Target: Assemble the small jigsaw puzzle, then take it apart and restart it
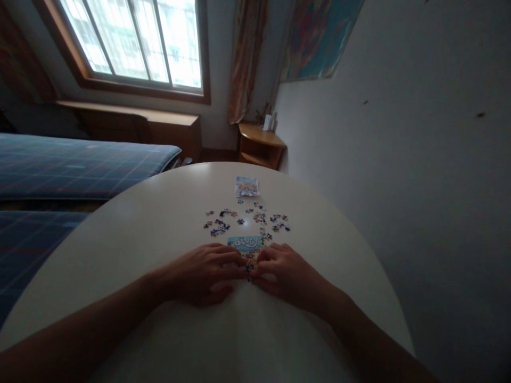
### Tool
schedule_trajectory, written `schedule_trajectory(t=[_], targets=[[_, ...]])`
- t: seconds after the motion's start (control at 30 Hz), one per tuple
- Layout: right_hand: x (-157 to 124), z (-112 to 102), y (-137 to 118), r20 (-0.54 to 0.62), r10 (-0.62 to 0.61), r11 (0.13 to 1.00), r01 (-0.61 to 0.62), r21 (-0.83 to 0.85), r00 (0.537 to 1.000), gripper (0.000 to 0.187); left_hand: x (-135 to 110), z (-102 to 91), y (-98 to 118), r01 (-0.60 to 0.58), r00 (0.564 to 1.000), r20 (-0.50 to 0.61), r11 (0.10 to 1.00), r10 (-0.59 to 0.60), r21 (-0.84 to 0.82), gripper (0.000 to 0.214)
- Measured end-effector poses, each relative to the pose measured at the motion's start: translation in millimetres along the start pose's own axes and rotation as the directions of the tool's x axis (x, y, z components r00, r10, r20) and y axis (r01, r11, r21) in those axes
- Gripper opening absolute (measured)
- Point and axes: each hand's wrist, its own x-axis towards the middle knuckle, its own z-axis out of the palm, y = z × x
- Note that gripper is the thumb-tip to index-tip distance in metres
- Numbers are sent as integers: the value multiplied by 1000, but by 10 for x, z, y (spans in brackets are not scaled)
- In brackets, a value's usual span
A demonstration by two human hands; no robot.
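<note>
Both my hands rest on a round white table (167, 213), fingertips meeting over a partly built jigsaw (245, 246) with a light blue top edge. My left hand (205, 272) lies palm down, fingers curled, its tips touching the puzzle's lower left. My right hand (281, 271) is curled too, fingertips pinched together at the puzzle's lower right, apparently pressing small pieces; what they hold is hidden. Several loose puzzle pieces (247, 219) lie scattered just beyond the puzzle.
A small printed packet (246, 186) lies at the table's far side. A bed with a blue plaid cover (75, 165) is to the left. A grey wall (399, 159) runs close on the right. A wooden corner shelf (259, 143) stands beyond the table, under the window.
</note>
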Motion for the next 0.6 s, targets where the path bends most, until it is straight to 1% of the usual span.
schedule_trajectory(t=[0.07, 0.13, 0.23, 0.37, 0.47, 0.6], targets=[[-14, -34, 29, 27, -23, 999, 23, 26, 999, 8, -1, -1, 2, -5, 1000, -1, 1000, 5, 8, 47], [-29, -80, 48, 79, -44, 998, 42, 36, 996, 14, -3, 5, -2, -11, 1000, 2, 1000, 11, 13, 47], [-45, -137, 57, 134, -42, 999, 39, 24, 990, 21, -4, 12, -13, -21, 1000, 5, 1000, 21, 19, 47], [-47, -148, 69, 141, -14, 999, 7, 47, 990, 25, 2, 2, -16, -44, 999, 4, 999, 44, 12, 49], [-44, -136, 86, 149, -19, 997, 8, 73, 989, 26, 7, -5, -11, -39, 999, 8, 999, 39, 21, 49], [-45, -142, 76, 150, -10, 998, 1, 60, 989, 28, 14, -9, -4, -36, 999, 16, 999, 35, 30, 49]])
